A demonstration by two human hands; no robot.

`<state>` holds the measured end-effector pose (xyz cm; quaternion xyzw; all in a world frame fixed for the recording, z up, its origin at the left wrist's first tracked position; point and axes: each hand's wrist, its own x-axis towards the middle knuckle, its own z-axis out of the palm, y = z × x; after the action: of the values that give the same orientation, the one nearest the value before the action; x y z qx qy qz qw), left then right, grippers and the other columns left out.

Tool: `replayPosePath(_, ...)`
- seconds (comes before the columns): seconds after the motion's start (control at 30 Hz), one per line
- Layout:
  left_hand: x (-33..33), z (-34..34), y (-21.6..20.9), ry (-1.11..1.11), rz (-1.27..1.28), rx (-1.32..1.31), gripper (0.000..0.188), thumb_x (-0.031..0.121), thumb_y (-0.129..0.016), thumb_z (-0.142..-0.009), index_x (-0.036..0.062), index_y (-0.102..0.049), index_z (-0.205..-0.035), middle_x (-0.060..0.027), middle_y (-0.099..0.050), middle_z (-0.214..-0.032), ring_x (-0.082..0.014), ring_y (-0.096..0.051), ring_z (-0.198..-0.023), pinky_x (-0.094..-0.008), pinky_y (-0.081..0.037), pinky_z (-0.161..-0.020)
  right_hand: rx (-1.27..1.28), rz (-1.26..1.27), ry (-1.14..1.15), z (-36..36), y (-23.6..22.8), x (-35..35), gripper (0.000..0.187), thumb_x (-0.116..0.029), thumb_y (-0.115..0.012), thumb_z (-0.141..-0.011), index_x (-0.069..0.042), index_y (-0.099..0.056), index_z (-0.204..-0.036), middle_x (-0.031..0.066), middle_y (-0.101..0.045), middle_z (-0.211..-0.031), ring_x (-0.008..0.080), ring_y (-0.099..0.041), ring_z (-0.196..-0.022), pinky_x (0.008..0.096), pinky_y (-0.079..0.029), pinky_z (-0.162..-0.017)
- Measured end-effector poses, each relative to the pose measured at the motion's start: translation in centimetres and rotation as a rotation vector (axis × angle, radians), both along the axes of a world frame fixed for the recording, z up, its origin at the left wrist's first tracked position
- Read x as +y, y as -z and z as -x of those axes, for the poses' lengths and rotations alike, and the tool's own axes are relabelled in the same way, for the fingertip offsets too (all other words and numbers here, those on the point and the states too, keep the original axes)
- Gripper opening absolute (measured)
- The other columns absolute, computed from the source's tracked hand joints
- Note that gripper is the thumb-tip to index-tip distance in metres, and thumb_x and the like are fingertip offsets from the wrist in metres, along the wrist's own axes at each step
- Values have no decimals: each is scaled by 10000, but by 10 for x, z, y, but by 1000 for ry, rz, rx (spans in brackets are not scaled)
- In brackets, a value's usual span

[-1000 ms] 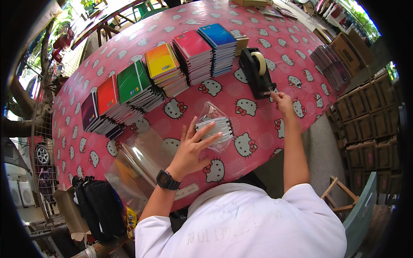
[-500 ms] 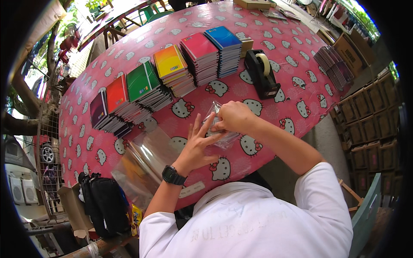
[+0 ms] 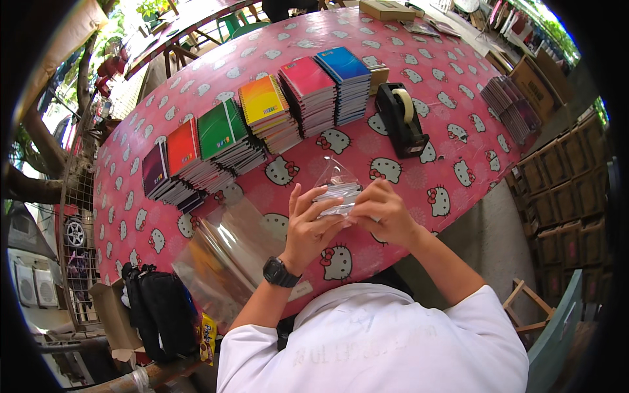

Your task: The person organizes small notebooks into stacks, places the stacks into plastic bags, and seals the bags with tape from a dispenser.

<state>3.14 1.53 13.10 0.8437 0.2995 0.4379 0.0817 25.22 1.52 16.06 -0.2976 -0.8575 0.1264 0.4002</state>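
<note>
Between my hands is a clear plastic bag (image 3: 338,171) around a small bundle with white layered edges (image 3: 341,194); its exact kind is hard to make out. My left hand (image 3: 308,224) holds the bag's near left side, with its index finger raised. At the near right corner, my right hand (image 3: 385,211) pinches the plastic with bent fingers. Beyond them runs a slanting row of spiral notebook stacks: purple (image 3: 155,165), red (image 3: 182,147), green (image 3: 221,130), yellow (image 3: 262,99), pink (image 3: 306,83) and blue (image 3: 343,64).
A black tape dispenser (image 3: 401,121) stands right of the stacks. Clear plastic sheets or bags (image 3: 226,245) lie by my left forearm. A black bag (image 3: 160,308) is at the near left. More stacked notebooks (image 3: 510,108) sit at the right edge; brown boxes (image 3: 563,203) stand beyond.
My right hand has come back from the bag's top to its near right corner, the elbow dropping. My left fingers have closed in on the bag, and its white-edged contents now show.
</note>
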Motion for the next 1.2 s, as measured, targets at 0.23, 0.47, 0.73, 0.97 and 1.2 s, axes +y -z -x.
replayPosePath(0.23, -11, 1, -32, -130, 183, 121, 278, 272, -803, -634, 174, -688, -866, -5, -603, -1117, -267, -457, -1185, -496, -276, -1045, 106, 184, 40, -3, 2, -9, 262, -163, -774, -687, -97, -636, -900, 37, -597, -976, 242, -516, -925, 363, -418, -846)
replayPosePath(0.47, -19, -7, -22, -158, 197, 33, 172, 185, -773, -663, 182, -709, -823, 18, -585, -1142, -266, -450, -1188, -491, -283, -1043, 112, 320, -16, 0, 9, -5, 367, -130, -786, -657, -102, -615, -982, 52, -607, -1100, 251, -532, -977, 359, -441, -869)
replayPosePath(0.73, -28, -17, -1, -55, 206, -127, 390, 162, -803, -645, 152, -680, -1014, -63, -541, -1236, -283, -446, -1191, -463, -312, -1033, 60, 328, -30, 4, 12, -5, 294, -29, -749, -645, -92, -632, -907, 26, -602, -1076, 248, -516, -978, 345, -456, -854)
replayPosePath(0.97, -32, -10, 12, -122, 842, -372, 918, 202, -860, -564, 40, -399, -1342, -174, -505, -1249, -310, -468, -1172, -410, -383, -990, 158, 375, -205, -3, 3, -2, 200, -150, -747, -737, -103, -684, -921, 38, -628, -1066, 198, -543, -962, 336, -424, -876)
replayPosePath(1.2, -3, 2, 2, 113, 840, -164, 817, 83, -830, -569, 60, -445, -1289, -91, -492, -1192, -212, -459, -1165, -347, -367, -1012, 286, 1054, 48, -10, 18, 31, 529, -217, -795, -722, 0, -574, -1152, 65, -625, -1042, 142, -568, -982, 296, -450, -862)
